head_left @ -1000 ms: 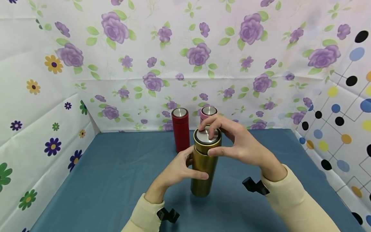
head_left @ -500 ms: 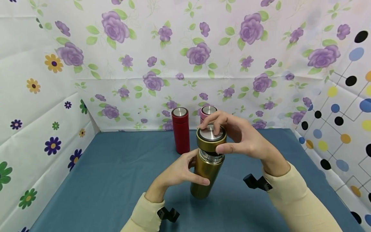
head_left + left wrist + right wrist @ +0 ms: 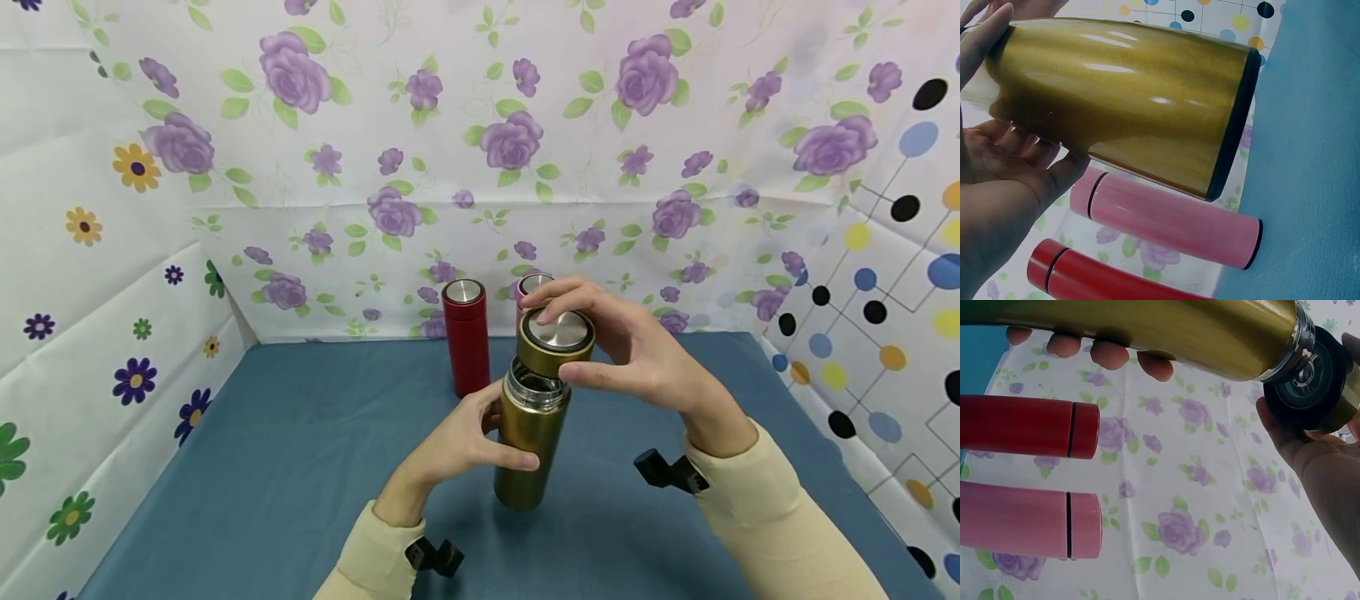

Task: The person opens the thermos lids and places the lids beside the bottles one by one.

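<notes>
My left hand [image 3: 457, 446] grips the body of a gold thermos flask [image 3: 531, 442] from its left side, thumb across the front. The flask is uncapped, and its silver threaded neck shows at the top. In my right hand [image 3: 633, 354] is the gold lid [image 3: 553, 340] with its steel top, held tilted just above the mouth and a little to the right. The dark inner face of the lid [image 3: 1310, 394] shows beside the neck in the right wrist view. From the left wrist, the flask's dark base [image 3: 1235, 125] is seen.
Behind the flask, a red thermos [image 3: 467, 342] stands upright on the blue cloth [image 3: 337, 433]. A pink thermos [image 3: 1166, 212] is to its right, mostly hidden behind my right hand in the head view. Patterned fabric walls [image 3: 322, 250] close off the back and sides.
The lid, seated on the flask a second ago, has come off and risen up and to the right in my right hand. The left hand keeps its hold on the body.
</notes>
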### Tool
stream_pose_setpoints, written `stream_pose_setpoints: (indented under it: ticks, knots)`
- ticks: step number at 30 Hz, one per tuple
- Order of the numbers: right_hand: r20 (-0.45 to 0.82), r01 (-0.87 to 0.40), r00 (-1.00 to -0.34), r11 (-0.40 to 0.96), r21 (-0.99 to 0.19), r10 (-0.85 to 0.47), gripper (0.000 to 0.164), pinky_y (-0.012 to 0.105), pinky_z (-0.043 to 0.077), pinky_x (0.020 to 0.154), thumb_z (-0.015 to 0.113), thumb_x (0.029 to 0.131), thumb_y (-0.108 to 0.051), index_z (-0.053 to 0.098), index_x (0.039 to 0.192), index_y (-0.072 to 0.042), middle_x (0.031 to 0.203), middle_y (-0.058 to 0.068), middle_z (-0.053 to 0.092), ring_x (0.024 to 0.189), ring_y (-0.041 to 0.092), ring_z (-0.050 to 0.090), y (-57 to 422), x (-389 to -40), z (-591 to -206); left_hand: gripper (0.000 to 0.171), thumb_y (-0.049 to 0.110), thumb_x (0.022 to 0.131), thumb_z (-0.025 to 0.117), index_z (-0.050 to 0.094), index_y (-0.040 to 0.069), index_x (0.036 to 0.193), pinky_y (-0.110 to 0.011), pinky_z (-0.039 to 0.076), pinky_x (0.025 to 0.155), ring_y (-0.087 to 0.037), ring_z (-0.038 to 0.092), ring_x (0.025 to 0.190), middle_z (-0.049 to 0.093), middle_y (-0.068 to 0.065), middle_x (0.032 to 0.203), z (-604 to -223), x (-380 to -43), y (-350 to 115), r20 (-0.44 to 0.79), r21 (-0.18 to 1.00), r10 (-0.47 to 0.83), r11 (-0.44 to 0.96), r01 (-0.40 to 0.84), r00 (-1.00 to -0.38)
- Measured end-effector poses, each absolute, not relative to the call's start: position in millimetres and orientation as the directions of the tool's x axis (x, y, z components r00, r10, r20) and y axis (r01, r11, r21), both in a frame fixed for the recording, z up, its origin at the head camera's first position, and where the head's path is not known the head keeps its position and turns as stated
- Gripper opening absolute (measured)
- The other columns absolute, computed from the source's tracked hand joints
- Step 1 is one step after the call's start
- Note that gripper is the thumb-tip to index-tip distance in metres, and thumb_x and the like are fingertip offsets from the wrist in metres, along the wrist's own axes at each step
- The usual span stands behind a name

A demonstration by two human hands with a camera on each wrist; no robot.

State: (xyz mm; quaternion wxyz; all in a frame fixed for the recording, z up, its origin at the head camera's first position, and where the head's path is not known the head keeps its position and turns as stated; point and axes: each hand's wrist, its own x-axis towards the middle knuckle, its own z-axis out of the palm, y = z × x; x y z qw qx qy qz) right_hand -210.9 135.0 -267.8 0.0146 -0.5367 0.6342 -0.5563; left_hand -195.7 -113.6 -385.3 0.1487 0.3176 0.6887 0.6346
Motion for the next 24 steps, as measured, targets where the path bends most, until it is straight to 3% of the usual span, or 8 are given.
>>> stream_pose_setpoints:
  ticks: [5, 12, 19, 24]
  knots:
    - [0.602, -0.703, -0.398, -0.192, -0.685, -0.693, 0.036, 0.041, 0.051, 0.104, 0.066, 0.099, 0.001, 0.057, 0.134, 0.002, 0.150, 0.024, 0.044, 0.140, 0.040, 0.042, 136.4, -212.7, -268.2, 0.075, 0.032, 0.087, 0.085, 0.050, 0.024, 0.152, -0.050, 0.047, 0.106, -0.027, 0.058, 0.125, 0.060, -0.002, 0.141, -384.0, -195.1, -113.7, 0.196, 0.970, 0.614, -0.004, 0.245, -0.765]
    - [0.601, -0.757, -0.424, -0.099, -0.646, -0.678, 0.039, 0.035, 0.054, 0.090, 0.068, 0.100, -0.007, 0.059, 0.138, -0.001, 0.150, 0.017, 0.042, 0.132, 0.034, 0.048, 141.6, -209.6, -264.7, 0.076, 0.030, 0.086, 0.085, 0.049, 0.025, 0.153, -0.050, 0.046, 0.106, -0.027, 0.058, 0.125, 0.060, -0.002, 0.142, -382.9, -194.7, -116.2, 0.206, 0.967, 0.604, -0.007, 0.254, -0.770]
    - [0.628, -0.790, -0.458, -0.036, -0.613, -0.629, 0.034, 0.032, 0.050, 0.101, 0.065, 0.104, -0.016, 0.063, 0.135, -0.002, 0.149, 0.016, 0.035, 0.137, 0.033, 0.037, 145.4, -209.0, -264.8, 0.077, 0.027, 0.085, 0.086, 0.049, 0.025, 0.153, -0.052, 0.047, 0.105, -0.030, 0.058, 0.125, 0.059, -0.003, 0.142, -380.4, -194.3, -125.4, 0.219, 0.966, 0.552, -0.004, 0.260, -0.805]
    - [0.644, -0.782, -0.489, -0.032, -0.623, -0.589, 0.039, 0.035, 0.050, 0.105, 0.071, 0.098, -0.014, 0.058, 0.133, 0.001, 0.147, 0.019, 0.040, 0.136, 0.032, 0.044, 145.4, -211.2, -266.0, 0.079, 0.025, 0.084, 0.087, 0.048, 0.026, 0.153, -0.052, 0.047, 0.105, -0.031, 0.056, 0.126, 0.058, -0.003, 0.143, -377.9, -193.9, -128.4, 0.219, 0.967, 0.534, -0.006, 0.256, -0.817]
